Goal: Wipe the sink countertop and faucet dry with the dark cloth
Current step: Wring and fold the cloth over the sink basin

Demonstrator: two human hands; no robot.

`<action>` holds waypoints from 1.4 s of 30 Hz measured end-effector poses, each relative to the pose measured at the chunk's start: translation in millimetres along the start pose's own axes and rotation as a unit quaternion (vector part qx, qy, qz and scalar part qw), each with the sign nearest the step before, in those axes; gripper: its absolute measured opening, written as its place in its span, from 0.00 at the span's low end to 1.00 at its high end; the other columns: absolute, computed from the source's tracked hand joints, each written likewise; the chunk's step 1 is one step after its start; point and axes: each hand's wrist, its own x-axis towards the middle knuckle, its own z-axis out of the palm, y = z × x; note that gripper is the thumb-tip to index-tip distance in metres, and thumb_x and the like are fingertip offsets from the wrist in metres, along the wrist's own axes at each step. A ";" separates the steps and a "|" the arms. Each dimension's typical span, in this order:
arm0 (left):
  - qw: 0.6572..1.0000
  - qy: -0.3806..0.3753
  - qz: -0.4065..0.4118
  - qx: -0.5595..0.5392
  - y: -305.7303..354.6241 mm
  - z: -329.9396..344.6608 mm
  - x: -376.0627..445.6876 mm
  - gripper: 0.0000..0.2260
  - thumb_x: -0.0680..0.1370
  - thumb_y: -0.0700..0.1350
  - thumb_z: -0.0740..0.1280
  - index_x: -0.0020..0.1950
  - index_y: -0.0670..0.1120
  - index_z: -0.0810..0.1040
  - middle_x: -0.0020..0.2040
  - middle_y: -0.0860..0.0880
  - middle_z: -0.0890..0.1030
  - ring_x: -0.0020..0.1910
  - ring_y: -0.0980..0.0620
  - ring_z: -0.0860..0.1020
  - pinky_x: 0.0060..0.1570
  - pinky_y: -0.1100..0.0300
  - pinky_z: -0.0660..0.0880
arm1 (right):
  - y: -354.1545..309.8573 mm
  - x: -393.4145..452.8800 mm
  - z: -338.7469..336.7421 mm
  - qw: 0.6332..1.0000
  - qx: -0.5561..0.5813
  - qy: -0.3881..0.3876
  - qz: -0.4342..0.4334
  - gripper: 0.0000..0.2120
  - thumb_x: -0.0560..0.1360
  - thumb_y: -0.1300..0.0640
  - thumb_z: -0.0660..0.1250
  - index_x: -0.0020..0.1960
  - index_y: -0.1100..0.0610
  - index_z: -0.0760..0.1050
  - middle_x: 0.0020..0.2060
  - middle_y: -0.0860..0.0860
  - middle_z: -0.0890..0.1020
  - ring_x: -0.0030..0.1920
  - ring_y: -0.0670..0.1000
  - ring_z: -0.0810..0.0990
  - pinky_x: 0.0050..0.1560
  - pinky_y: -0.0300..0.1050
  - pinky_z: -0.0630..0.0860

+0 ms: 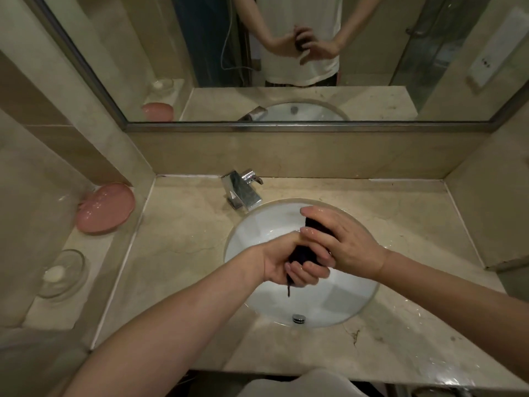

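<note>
Over the white sink basin (pixel 329 299) both my hands hold the dark cloth (pixel 304 252), which is bunched into a tight roll. My left hand (pixel 282 263) grips its lower end, and a dark strand hangs down from that fist. My right hand (pixel 343 239) wraps round its upper end, fingers wet and shiny. The chrome faucet (pixel 243 190) stands at the basin's far left rim, apart from both hands. The beige marble countertop (pixel 183 224) surrounds the basin, with water drops glinting at its right front.
A pink dish (pixel 104 207) leans on a raised ledge at the left. A clear glass soap dish (pixel 61 272) with a white soap sits nearer on that ledge. A mirror (pixel 286 67) spans the back wall. The chrome drain plug (pixel 299 318) sits in the basin.
</note>
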 end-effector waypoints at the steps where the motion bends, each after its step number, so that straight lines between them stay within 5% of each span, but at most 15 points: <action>1: 0.998 -0.059 -0.009 -0.003 -1.3 4.6 1.8 0.11 0.70 0.46 0.73 0.35 0.49 0.71 0.26 0.54 0.71 0.19 0.60 0.60 0.17 0.72 0.59 | 0.0 8.7 -6.8 0.999 -0.002 -0.004 -0.035 0.16 0.81 0.60 0.64 0.67 0.59 0.67 0.65 0.61 0.69 0.60 0.58 0.75 0.63 0.47 0.73; 3: 0.992 -0.123 -0.029 0.004 -2.4 12.0 1.7 0.12 0.69 0.49 0.75 0.36 0.49 0.72 0.27 0.55 0.72 0.21 0.59 0.58 0.17 0.72 0.60 | 0.6 24.0 -21.5 0.995 -0.039 -0.018 -0.087 0.11 0.82 0.61 0.60 0.63 0.60 0.70 0.55 0.58 0.73 0.47 0.56 0.75 0.51 0.46 0.72; 5: 0.993 -0.110 -0.035 0.028 -3.3 15.9 -2.6 0.13 0.70 0.47 0.74 0.36 0.49 0.69 0.27 0.55 0.71 0.22 0.58 0.58 0.18 0.70 0.57 | 0.0 36.3 -31.7 0.990 -0.067 -0.039 -0.115 0.08 0.81 0.64 0.62 0.59 0.60 0.73 0.43 0.56 0.76 0.38 0.54 0.72 0.42 0.45 0.71; 9: 0.993 0.046 0.009 0.112 -5.1 18.9 -13.8 0.09 0.73 0.44 0.66 0.36 0.48 0.66 0.27 0.54 0.67 0.22 0.60 0.61 0.22 0.67 0.54 | -3.8 47.3 -37.1 0.976 -0.108 -0.149 -0.114 0.03 0.76 0.64 0.67 0.46 0.59 0.78 0.33 0.51 0.72 0.29 0.52 0.69 0.27 0.45 0.68; 12: 0.968 0.171 0.004 0.183 -7.1 13.5 -16.9 0.13 0.75 0.42 0.66 0.32 0.50 0.69 0.28 0.52 0.66 0.22 0.57 0.61 0.26 0.62 0.51 | -8.1 45.0 -30.5 0.961 -0.123 -0.241 -0.060 0.10 0.63 0.67 0.73 0.40 0.59 0.76 0.27 0.50 0.71 0.22 0.51 0.68 0.20 0.41 0.59; 16: 0.915 0.314 -0.010 0.251 -14.3 3.6 -12.9 0.15 0.76 0.40 0.67 0.33 0.51 0.66 0.27 0.51 0.66 0.25 0.54 0.57 0.31 0.58 0.51 | -13.3 51.9 -11.7 0.911 -0.149 -0.383 -0.015 0.19 0.49 0.65 0.76 0.36 0.58 0.72 0.23 0.50 0.72 0.17 0.52 0.63 0.24 0.37 0.47; 18: 0.880 0.387 -0.004 0.275 -20.8 -2.1 -7.1 0.12 0.73 0.41 0.68 0.36 0.50 0.66 0.26 0.51 0.67 0.24 0.53 0.59 0.29 0.60 0.54 | -14.7 57.5 -1.3 0.884 -0.148 -0.443 -0.008 0.18 0.57 0.64 0.75 0.40 0.58 0.69 0.28 0.51 0.78 0.23 0.54 0.66 0.25 0.40 0.46; 21: 0.830 0.470 0.007 0.300 -32.6 -12.9 1.4 0.08 0.71 0.45 0.70 0.36 0.48 0.71 0.27 0.52 0.71 0.23 0.54 0.64 0.25 0.64 0.60 | -16.0 62.5 13.6 0.837 -0.143 -0.528 0.023 0.05 0.75 0.62 0.62 0.51 0.59 0.69 0.42 0.54 0.81 0.40 0.59 0.80 0.34 0.46 0.62; 25: 0.800 0.513 0.016 0.310 -47.7 -29.5 12.0 0.08 0.72 0.47 0.72 0.38 0.46 0.74 0.29 0.51 0.73 0.26 0.54 0.70 0.30 0.62 0.65 | -21.8 62.7 34.6 0.815 -0.150 -0.557 0.046 0.07 0.77 0.61 0.61 0.54 0.59 0.73 0.32 0.50 0.65 0.38 0.57 0.73 0.35 0.46 0.62; 31: 0.726 0.568 0.019 0.387 -53.8 -47.0 19.3 0.12 0.70 0.55 0.72 0.45 0.48 0.81 0.40 0.52 0.84 0.37 0.52 0.80 0.36 0.58 0.74 | -20.5 59.3 61.1 0.775 -0.181 -0.601 0.075 0.06 0.77 0.61 0.63 0.52 0.55 0.77 0.47 0.51 0.82 0.45 0.54 0.82 0.39 0.45 0.69; 35: 0.690 0.574 -0.003 0.440 -47.5 -50.0 23.0 0.12 0.71 0.56 0.71 0.47 0.50 0.83 0.41 0.53 0.84 0.41 0.51 0.82 0.39 0.59 0.76 | -19.7 60.0 65.4 0.752 -0.188 -0.620 0.123 0.04 0.76 0.62 0.63 0.44 0.54 0.71 0.40 0.49 0.78 0.39 0.53 0.77 0.38 0.44 0.69; 39: 0.666 0.585 -0.007 0.462 -40.0 -47.8 28.9 0.13 0.72 0.58 0.71 0.47 0.50 0.82 0.41 0.53 0.84 0.40 0.52 0.81 0.38 0.59 0.76 | -11.4 61.6 60.2 0.748 -0.172 -0.623 0.154 0.13 0.76 0.61 0.63 0.36 0.53 0.63 0.33 0.47 0.71 0.39 0.52 0.75 0.38 0.43 0.69; 42: 0.646 0.591 -0.020 0.482 -34.3 -41.8 34.2 0.12 0.74 0.57 0.70 0.46 0.48 0.82 0.38 0.53 0.81 0.37 0.51 0.78 0.35 0.59 0.72 | -5.9 61.2 53.3 0.744 -0.149 -0.628 0.171 0.10 0.75 0.60 0.63 0.37 0.53 0.67 0.33 0.47 0.72 0.38 0.52 0.75 0.39 0.44 0.72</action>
